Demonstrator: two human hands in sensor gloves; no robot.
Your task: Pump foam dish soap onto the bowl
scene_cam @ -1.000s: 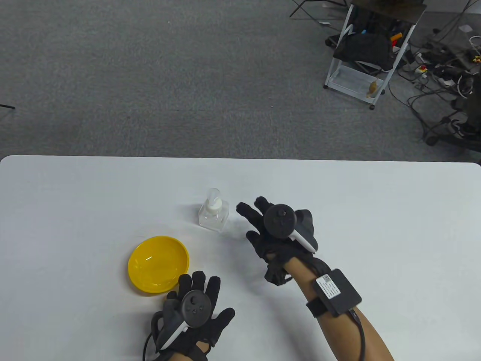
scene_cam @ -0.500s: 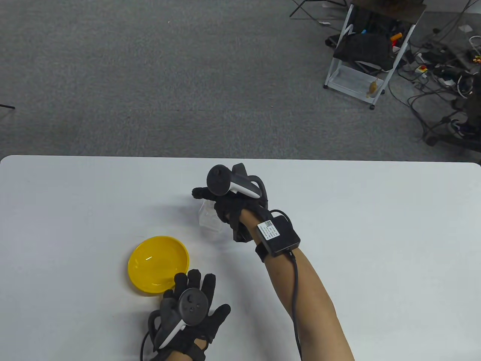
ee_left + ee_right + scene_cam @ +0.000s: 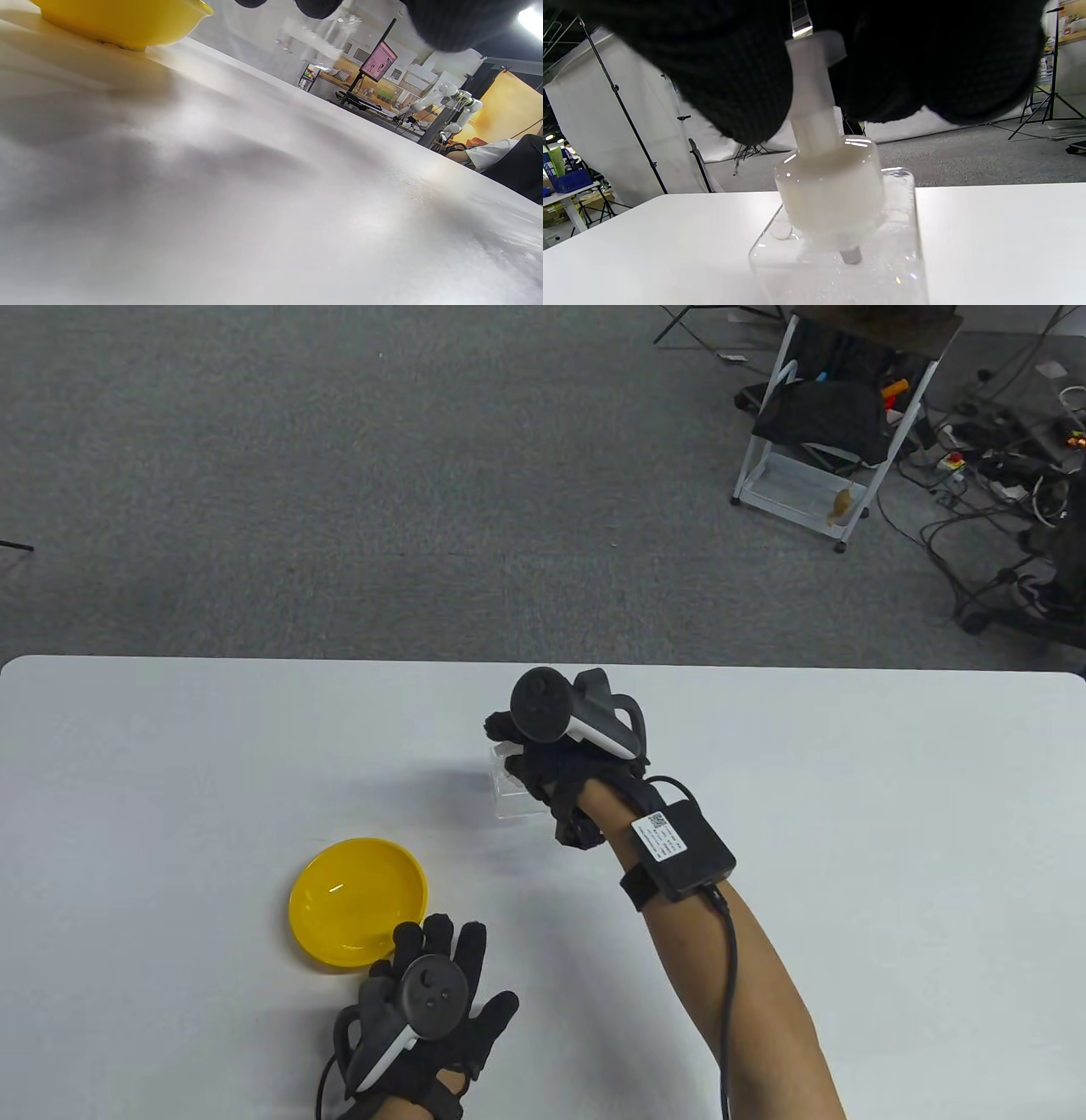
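right hand (image 3: 556, 768) grips the soap bottle (image 3: 517, 797), hiding its pump head; left hand (image 3: 433, 1010) lies spread flat.

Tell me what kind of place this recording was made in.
Probably a robotics lab or data-collection studio, not a kitchen. A white robot arm stands in the background, backdrop screens on stands surround the table, and cables lie tangled on the grey carpet.

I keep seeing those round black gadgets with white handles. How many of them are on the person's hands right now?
2. One tracker sits on the back of the right hand, over the soap bottle. The other tracker is on the left hand, beside the yellow bowl. None seems hidden.
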